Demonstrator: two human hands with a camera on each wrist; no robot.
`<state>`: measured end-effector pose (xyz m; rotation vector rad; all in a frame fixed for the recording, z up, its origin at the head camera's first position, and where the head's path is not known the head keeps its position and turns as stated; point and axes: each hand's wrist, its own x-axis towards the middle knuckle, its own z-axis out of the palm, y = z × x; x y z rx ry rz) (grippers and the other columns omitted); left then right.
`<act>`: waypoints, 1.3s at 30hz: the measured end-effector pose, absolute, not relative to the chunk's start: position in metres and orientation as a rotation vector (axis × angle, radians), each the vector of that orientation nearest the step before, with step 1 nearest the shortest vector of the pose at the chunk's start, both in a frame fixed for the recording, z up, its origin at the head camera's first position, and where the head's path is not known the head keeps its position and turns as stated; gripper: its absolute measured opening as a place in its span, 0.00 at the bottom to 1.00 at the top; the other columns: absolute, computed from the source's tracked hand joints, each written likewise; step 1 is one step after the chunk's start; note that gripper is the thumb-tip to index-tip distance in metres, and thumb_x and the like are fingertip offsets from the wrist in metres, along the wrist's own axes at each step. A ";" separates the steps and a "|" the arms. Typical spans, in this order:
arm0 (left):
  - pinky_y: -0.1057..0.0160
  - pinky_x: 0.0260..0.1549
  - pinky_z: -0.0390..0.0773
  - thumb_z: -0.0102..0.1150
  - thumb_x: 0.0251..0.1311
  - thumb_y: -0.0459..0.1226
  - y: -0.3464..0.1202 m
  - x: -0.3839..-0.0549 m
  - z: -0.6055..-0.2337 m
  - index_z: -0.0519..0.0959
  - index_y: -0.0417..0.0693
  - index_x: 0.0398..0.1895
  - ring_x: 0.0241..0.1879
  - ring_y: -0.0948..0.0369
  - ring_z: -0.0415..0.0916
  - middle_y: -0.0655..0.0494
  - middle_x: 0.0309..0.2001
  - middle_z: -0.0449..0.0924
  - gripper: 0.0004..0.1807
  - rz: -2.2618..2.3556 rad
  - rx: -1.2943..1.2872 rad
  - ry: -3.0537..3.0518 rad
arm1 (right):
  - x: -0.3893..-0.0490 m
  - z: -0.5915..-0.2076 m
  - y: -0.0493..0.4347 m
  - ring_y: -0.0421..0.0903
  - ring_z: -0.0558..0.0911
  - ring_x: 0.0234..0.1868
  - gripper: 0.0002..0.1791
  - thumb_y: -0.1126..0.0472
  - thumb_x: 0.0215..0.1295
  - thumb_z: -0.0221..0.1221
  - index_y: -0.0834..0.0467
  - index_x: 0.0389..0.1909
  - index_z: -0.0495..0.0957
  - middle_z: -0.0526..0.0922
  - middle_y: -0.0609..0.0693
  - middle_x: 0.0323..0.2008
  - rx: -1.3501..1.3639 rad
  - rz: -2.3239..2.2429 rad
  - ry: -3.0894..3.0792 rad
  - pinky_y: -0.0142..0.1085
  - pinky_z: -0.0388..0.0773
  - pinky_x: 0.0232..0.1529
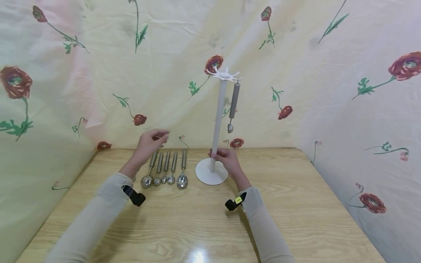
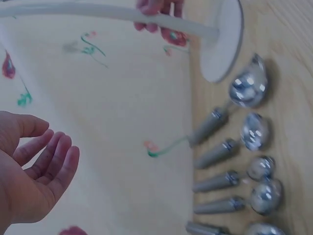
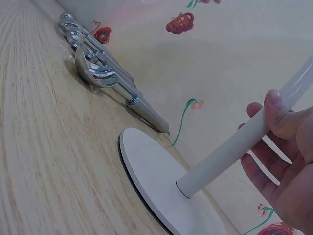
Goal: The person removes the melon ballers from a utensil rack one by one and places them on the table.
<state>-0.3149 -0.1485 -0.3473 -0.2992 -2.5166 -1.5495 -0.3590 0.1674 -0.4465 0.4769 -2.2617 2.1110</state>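
A white hanging stand (image 1: 217, 128) rises from a round base on the table. My right hand (image 1: 227, 159) grips its pole low down, thumb and fingers around it in the right wrist view (image 3: 288, 142). From one hook of the stand's top hangs a small metal scoop (image 1: 233, 104) by its grey handle. My left hand (image 1: 152, 143) is raised near the handle ends of the row of scoops, its fingers loosely bent with nothing between them. The rightmost scoop (image 1: 182, 180) in that row has a larger bowl with a pointed lip, seen in the left wrist view (image 2: 248, 85).
Several more metal scoops (image 1: 164, 179) lie side by side on the wooden table (image 1: 184, 223), left of the stand, handles toward the back. Part of another shows by my left forearm. Flowered cloth (image 1: 177, 91) hangs behind the table and along both sides.
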 end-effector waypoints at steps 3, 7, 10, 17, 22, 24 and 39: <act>0.64 0.45 0.86 0.56 0.75 0.40 -0.136 -0.314 -0.335 0.79 0.40 0.62 0.45 0.57 0.81 0.37 0.53 0.82 0.19 -1.566 -0.358 -2.464 | -0.358 -0.445 0.168 0.41 0.88 0.47 0.17 0.69 0.68 0.63 0.74 0.55 0.79 0.88 0.64 0.48 0.429 2.097 -2.268 0.39 0.83 0.57; 0.66 0.44 0.86 0.58 0.74 0.39 -0.119 -0.313 -0.320 0.79 0.40 0.61 0.48 0.51 0.82 0.38 0.52 0.83 0.18 -1.624 -0.405 -2.392 | -0.357 -0.445 0.169 0.40 0.88 0.46 0.17 0.68 0.68 0.64 0.72 0.55 0.80 0.89 0.60 0.48 0.381 2.097 -2.261 0.40 0.83 0.58; 0.67 0.43 0.86 0.58 0.73 0.38 -0.105 -0.313 -0.311 0.79 0.39 0.61 0.48 0.51 0.83 0.37 0.52 0.83 0.19 -1.663 -0.467 -2.343 | -0.358 -0.447 0.169 0.39 0.87 0.46 0.18 0.68 0.67 0.64 0.72 0.55 0.81 0.90 0.56 0.46 0.376 2.101 -2.253 0.38 0.83 0.57; 0.65 0.47 0.86 0.59 0.73 0.38 -0.069 -0.312 -0.292 0.79 0.40 0.61 0.48 0.57 0.83 0.40 0.53 0.83 0.18 -1.798 -0.659 -2.228 | -0.358 -0.447 0.166 0.37 0.87 0.43 0.18 0.70 0.65 0.66 0.74 0.54 0.80 0.91 0.51 0.41 0.355 2.104 -2.218 0.32 0.84 0.49; 0.60 0.53 0.85 0.57 0.73 0.35 -0.046 -0.313 -0.281 0.77 0.37 0.63 0.55 0.52 0.82 0.39 0.57 0.83 0.19 -1.898 -0.752 -2.170 | -0.359 -0.447 0.164 0.37 0.87 0.42 0.18 0.71 0.64 0.66 0.75 0.53 0.80 0.91 0.50 0.39 0.347 2.105 -2.205 0.31 0.85 0.48; 0.59 0.55 0.84 0.57 0.73 0.34 -0.038 -0.312 -0.277 0.78 0.38 0.63 0.57 0.52 0.82 0.40 0.58 0.83 0.19 -1.924 -0.767 -2.153 | -0.360 -0.447 0.164 0.39 0.87 0.43 0.18 0.71 0.64 0.66 0.74 0.53 0.81 0.91 0.49 0.39 0.352 2.108 -2.206 0.31 0.84 0.48; 0.58 0.60 0.82 0.57 0.73 0.33 0.001 -0.320 -0.273 0.76 0.39 0.65 0.61 0.52 0.80 0.42 0.61 0.82 0.20 -2.121 -0.811 -2.085 | -0.362 -0.450 0.168 0.37 0.87 0.43 0.19 0.68 0.67 0.65 0.73 0.56 0.80 0.90 0.56 0.44 0.404 2.089 -2.255 0.34 0.86 0.48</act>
